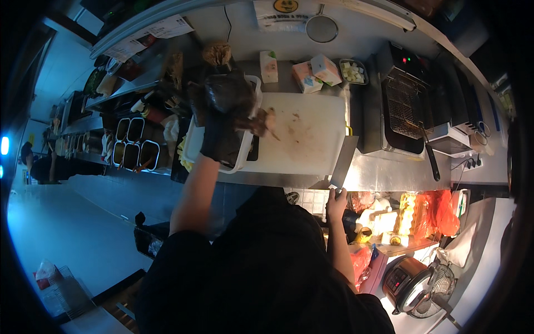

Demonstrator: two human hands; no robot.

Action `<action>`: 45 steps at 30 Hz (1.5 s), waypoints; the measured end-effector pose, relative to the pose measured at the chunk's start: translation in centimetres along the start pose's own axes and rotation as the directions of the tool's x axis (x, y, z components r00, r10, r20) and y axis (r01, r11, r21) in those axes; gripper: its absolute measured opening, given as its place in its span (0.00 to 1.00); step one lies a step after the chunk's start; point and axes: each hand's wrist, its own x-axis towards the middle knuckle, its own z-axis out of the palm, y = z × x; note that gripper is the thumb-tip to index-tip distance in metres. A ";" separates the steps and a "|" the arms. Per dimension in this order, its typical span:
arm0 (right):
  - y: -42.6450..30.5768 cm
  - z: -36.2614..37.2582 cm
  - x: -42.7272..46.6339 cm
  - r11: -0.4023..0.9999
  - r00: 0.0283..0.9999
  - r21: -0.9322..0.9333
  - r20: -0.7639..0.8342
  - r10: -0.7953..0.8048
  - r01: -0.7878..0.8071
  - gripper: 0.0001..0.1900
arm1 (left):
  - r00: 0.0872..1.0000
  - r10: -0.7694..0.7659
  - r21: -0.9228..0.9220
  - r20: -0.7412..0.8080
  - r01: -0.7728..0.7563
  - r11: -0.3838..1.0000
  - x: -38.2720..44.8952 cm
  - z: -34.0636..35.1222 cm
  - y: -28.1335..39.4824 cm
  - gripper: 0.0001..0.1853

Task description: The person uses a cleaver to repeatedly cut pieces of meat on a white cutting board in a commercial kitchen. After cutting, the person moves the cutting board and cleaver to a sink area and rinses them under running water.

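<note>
My left hand [217, 135], in a black glove, is over a white plastic tub [243, 160]. Against its fingers is a blurred dark, shiny mass [229, 94], possibly a plastic bag; I cannot tell how the fingers close on it. A brown piece that looks like cooked meat [260, 123] hangs beside it at the tub's right rim, over a white cutting board [308, 137]. Brown scraps and stains mark the board. My right hand [336, 204] is bare and grips the handle of a cleaver [345, 160], whose blade points away from me past the board's right corner.
A deep fryer [404, 108] with a wire basket stands to the right. Behind the board are cartons [269, 67] and a dish of pale cubes [353, 72]. Several metal containers [132, 144] sit left. Another person [58, 167] is at the far left. A rice cooker [406, 284] is lower right.
</note>
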 end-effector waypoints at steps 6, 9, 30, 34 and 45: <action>0.2 -0.7 0.8 0.982 0.986 -0.097 0.011 -0.164 0.164 0.15 | 0.989 -0.140 -0.176 -0.042 0.131 0.976 7.9 -6.7 -7.7 0.34; 0.3 -0.9 1.1 0.978 0.986 -0.132 0.020 -0.163 0.164 0.16 | 1.000 -0.019 0.064 -0.023 0.020 0.998 7.9 -7.4 -8.9 0.34; 0.7 -0.5 0.0 0.982 0.985 -0.078 -0.006 -0.172 0.171 0.15 | 0.881 -0.441 0.959 0.173 -0.048 0.280 -3.3 -9.4 -9.7 0.38; 1.2 -0.4 -0.2 0.991 0.992 -0.050 -0.021 -0.127 0.126 0.16 | 0.973 -0.225 0.842 -0.056 0.167 0.512 -4.0 -9.5 -3.9 0.42; 1.2 -0.4 -1.3 0.997 0.997 0.030 -0.050 -0.064 0.066 0.15 | 0.977 0.056 0.395 0.208 -0.136 0.909 -1.9 1.1 3.8 0.43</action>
